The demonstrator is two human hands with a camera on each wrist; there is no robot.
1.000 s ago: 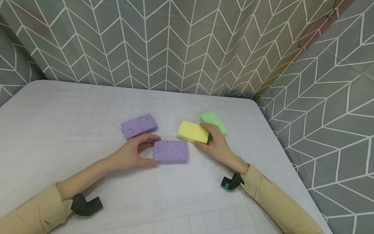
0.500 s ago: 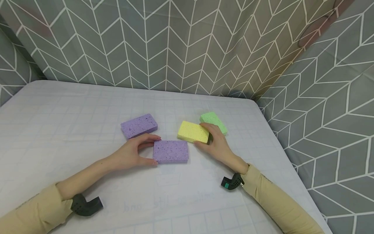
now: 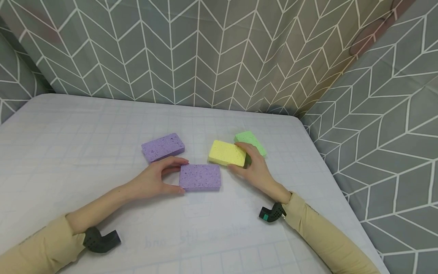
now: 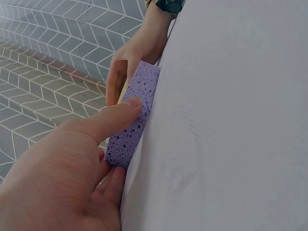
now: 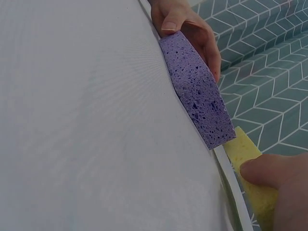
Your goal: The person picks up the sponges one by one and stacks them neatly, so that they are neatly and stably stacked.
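Observation:
My left hand (image 3: 155, 182) holds the near purple sponge (image 3: 201, 177) by its left end, thumb on the front side and fingers behind. In the left wrist view the thumb presses the pitted side of this purple sponge (image 4: 129, 132), which lies on the table. To the right, my right hand (image 3: 256, 173) pinches the yellow sponge (image 3: 225, 153) at its right end between thumb and fingers. The yellow sponge (image 5: 245, 149) shows partly behind the thumb in the right wrist view. A green sponge (image 3: 249, 139) lies just behind the right hand, partly covered by it.
Behind my left fingers lies a second purple sponge (image 3: 163, 147), turned at an angle. All the sponges are on a white cloth-covered table (image 3: 85, 140). Grey curtains (image 3: 184, 53) with white zigzag lines hang at the table's back and right edges.
The yellow sponge and the right-hand fingers have shifted very slightly up and to the right in the head view. The left hand and both purple sponges stay put.

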